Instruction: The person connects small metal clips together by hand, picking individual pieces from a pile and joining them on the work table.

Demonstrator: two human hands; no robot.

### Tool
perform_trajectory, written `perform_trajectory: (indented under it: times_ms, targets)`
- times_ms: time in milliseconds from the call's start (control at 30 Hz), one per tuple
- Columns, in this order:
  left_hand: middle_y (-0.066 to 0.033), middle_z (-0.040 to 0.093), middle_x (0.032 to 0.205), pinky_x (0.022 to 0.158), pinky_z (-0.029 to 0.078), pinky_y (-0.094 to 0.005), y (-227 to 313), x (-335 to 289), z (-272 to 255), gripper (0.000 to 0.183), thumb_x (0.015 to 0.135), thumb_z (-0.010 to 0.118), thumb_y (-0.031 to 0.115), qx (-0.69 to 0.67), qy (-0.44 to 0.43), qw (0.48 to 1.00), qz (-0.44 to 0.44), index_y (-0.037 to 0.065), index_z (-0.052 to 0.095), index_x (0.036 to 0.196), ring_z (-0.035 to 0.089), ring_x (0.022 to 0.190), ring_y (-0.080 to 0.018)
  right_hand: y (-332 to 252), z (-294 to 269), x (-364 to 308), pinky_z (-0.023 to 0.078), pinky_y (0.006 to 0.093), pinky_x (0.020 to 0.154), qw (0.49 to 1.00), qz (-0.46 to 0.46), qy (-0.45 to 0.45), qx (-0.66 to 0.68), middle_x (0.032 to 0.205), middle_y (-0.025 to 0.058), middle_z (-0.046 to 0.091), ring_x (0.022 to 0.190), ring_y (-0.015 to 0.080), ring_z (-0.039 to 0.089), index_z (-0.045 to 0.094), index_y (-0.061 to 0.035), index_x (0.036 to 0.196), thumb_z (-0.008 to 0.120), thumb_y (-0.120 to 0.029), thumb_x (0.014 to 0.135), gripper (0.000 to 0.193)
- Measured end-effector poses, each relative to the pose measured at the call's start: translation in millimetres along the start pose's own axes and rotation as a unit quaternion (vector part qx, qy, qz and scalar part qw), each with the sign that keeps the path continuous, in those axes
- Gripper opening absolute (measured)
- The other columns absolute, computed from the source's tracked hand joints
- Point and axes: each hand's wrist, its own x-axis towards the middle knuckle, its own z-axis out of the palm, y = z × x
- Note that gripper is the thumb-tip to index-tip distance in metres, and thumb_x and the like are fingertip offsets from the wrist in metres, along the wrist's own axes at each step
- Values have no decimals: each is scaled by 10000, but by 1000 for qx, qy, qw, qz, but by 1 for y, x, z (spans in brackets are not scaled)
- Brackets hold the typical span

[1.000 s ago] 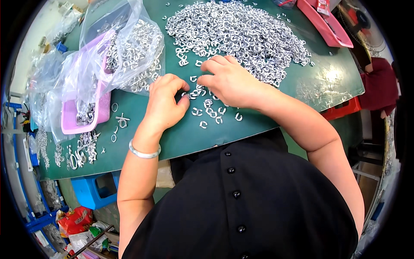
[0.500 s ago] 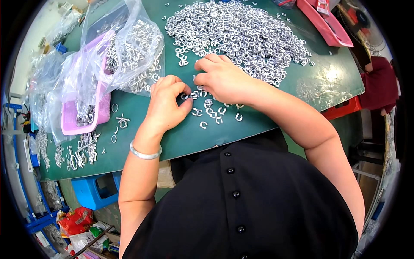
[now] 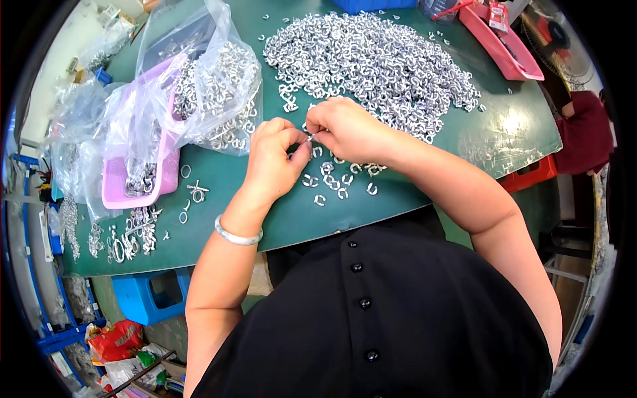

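Note:
My left hand [image 3: 275, 159] and my right hand [image 3: 352, 129] meet fingertip to fingertip above the table. Between them, pinched by thumbs and forefingers, is a small silvery U-shaped metal piece [image 3: 310, 138], mostly covered by the fingers. A pale bangle circles my left wrist. Just below my hands lie several loose U-shaped metal pieces [image 3: 328, 176], scattered on the green tabletop [image 3: 285, 222]. Beyond my right hand rises a big heap of the same kind of pieces [image 3: 371, 60].
Left of my hands, a clear plastic bag [image 3: 229, 99] of metal parts leans over a lilac basket [image 3: 171, 166]. Rings and small fittings [image 3: 133, 232] lie near the table's left front edge. A pink tray [image 3: 504, 46] stands far right; a person in a dark red sleeve [image 3: 587, 129] is beyond.
My hands have drawn together, and their fingertips now meet on one small piece. The whole view has shifted slightly, so the table's contents sit a little lower.

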Motion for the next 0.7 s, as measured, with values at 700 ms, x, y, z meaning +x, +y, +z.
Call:
perform_trajectory:
  times_ms: [700]
  targets:
    - [-57, 584, 859, 760, 393, -410, 11, -2, 11, 110, 709, 729, 70, 87, 90, 991, 40, 81, 626, 743, 551, 839, -274, -3, 8, -6, 502, 463, 759, 994, 73, 44, 70, 839, 159, 660, 850, 369, 639, 651, -43, 857, 587, -58, 794, 91]
